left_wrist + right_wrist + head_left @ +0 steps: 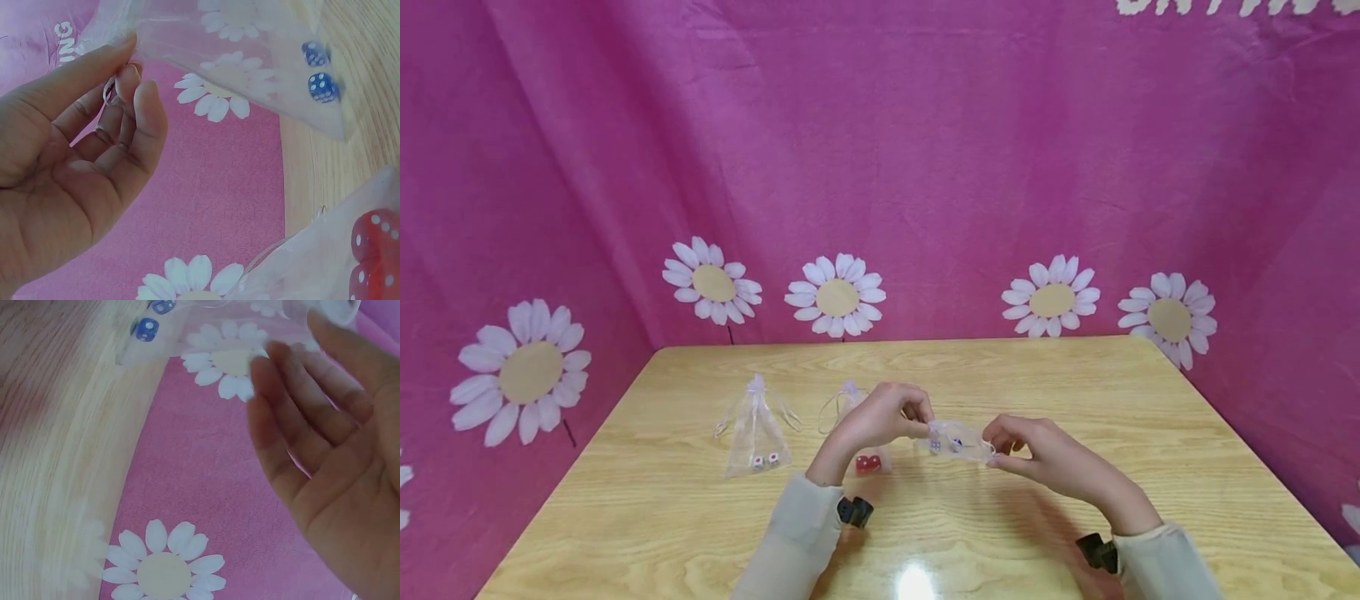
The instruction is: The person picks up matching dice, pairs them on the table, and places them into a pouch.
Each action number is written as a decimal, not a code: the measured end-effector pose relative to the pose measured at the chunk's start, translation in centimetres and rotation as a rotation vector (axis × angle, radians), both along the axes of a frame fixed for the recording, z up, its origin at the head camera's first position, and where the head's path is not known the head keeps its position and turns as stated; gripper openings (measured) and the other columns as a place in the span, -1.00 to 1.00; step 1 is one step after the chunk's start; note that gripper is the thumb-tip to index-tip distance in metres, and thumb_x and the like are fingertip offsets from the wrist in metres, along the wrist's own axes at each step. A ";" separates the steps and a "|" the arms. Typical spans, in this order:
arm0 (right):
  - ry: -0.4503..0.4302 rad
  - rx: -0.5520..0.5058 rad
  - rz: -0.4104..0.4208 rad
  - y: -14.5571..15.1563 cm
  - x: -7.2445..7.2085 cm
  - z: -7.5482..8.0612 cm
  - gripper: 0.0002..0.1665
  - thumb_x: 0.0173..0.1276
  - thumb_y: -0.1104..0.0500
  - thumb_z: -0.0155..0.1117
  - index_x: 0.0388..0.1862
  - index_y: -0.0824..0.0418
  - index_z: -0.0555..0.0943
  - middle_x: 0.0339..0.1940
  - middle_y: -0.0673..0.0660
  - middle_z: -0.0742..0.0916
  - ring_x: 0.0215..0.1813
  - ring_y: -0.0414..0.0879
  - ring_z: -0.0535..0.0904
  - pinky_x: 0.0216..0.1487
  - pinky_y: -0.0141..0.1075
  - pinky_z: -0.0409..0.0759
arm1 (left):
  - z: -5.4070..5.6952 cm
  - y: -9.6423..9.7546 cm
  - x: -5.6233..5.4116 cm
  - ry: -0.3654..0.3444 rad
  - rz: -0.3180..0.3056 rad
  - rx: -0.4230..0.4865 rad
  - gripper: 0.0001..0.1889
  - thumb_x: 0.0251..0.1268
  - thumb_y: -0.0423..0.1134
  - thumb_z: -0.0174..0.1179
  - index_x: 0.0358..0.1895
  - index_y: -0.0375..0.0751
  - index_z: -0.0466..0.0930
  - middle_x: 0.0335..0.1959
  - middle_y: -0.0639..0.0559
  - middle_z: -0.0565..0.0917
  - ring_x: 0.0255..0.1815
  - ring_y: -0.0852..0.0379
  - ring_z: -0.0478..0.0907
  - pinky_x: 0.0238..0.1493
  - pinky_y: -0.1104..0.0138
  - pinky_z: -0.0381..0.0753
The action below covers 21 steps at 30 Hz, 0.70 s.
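A sheer white drawstring pouch with two blue dice at its bottom hangs between my hands above the table. My left hand pinches one side of its top between thumb and index finger, and a thin cord loops by those fingers. On the opposite side, my right hand holds the pouch's top edge near a white cord; its fingertips are blurred in the right wrist view. Behind my left wrist lies a similar pouch, partly hidden, with red dice. Another pouch holding two white dice lies farther left.
The light wooden table reaches back to a pink cloth backdrop printed with white daisies. A small black device sits at my left wrist, and another at my right wrist.
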State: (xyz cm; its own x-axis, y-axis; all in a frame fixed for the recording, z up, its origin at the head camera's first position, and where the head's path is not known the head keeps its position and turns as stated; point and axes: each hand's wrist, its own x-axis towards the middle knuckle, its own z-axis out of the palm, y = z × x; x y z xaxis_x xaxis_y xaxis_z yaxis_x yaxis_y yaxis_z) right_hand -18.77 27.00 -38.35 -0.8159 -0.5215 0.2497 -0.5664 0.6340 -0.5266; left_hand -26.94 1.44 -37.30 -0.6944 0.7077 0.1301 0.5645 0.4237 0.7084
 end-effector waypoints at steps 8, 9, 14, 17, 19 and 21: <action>0.165 -0.034 -0.061 -0.1 -0.1 -0.3 -0.89 0.38 0.21 0.26 -0.34 -0.01 0.62 -0.48 -0.23 0.61 -0.43 -0.47 0.43 -0.41 -0.46 0.49 | 0.3 -0.8 0.1 -0.050 -0.017 0.008 -0.85 0.26 -0.26 0.32 -0.17 -0.19 0.61 -0.32 -0.03 0.67 -0.32 0.28 0.56 -0.25 0.47 0.57; 0.172 -0.038 -0.075 -0.1 -0.1 -0.3 -0.87 0.38 0.21 0.26 -0.35 -0.03 0.61 -0.49 -0.25 0.60 -0.44 -0.48 0.42 -0.41 -0.47 0.48 | 0.3 -0.9 0.1 -0.054 -0.020 0.012 -0.82 0.26 -0.25 0.31 -0.13 -0.21 0.59 -0.31 -0.05 0.67 -0.31 0.26 0.57 -0.26 0.45 0.59; 0.206 -0.048 -0.122 -0.2 -0.1 -0.3 -0.85 0.34 0.23 0.29 -0.38 -0.03 0.61 -0.52 -0.27 0.59 -0.47 -0.49 0.40 -0.41 -0.46 0.48 | 0.6 -1.4 -0.2 -0.089 0.001 0.025 -0.84 0.29 -0.25 0.29 -0.14 -0.21 0.62 -0.32 -0.08 0.68 -0.40 0.18 0.57 -0.31 0.19 0.68; 0.218 -0.054 -0.126 -0.2 -0.1 -0.2 -0.85 0.34 0.24 0.30 -0.38 -0.02 0.61 -0.54 -0.28 0.58 -0.47 -0.49 0.40 -0.40 -0.47 0.48 | 0.7 -1.7 -0.3 -0.092 0.019 0.025 -0.90 0.31 -0.24 0.27 -0.23 -0.18 0.67 -0.38 -0.05 0.69 -0.49 0.17 0.52 -0.33 0.10 0.66; 0.232 -0.060 -0.127 -0.1 -0.2 -0.2 -0.85 0.34 0.24 0.30 -0.38 -0.01 0.61 -0.54 -0.28 0.58 -0.47 -0.49 0.40 -0.40 -0.47 0.49 | 0.8 -1.9 -0.4 -0.083 0.038 0.021 -0.91 0.31 -0.23 0.27 -0.27 -0.16 0.70 -0.42 0.00 0.69 -0.52 0.21 0.49 -0.37 0.17 0.65; 0.248 -0.066 -0.129 0.2 -0.2 -0.1 -0.85 0.33 0.25 0.31 -0.38 -0.01 0.61 -0.54 -0.28 0.57 -0.47 -0.48 0.39 -0.41 -0.47 0.49 | 0.9 -2.1 -0.5 -0.068 0.054 0.020 -0.91 0.30 -0.23 0.27 -0.29 -0.15 0.72 -0.44 0.02 0.68 -0.53 0.23 0.47 -0.40 0.25 0.62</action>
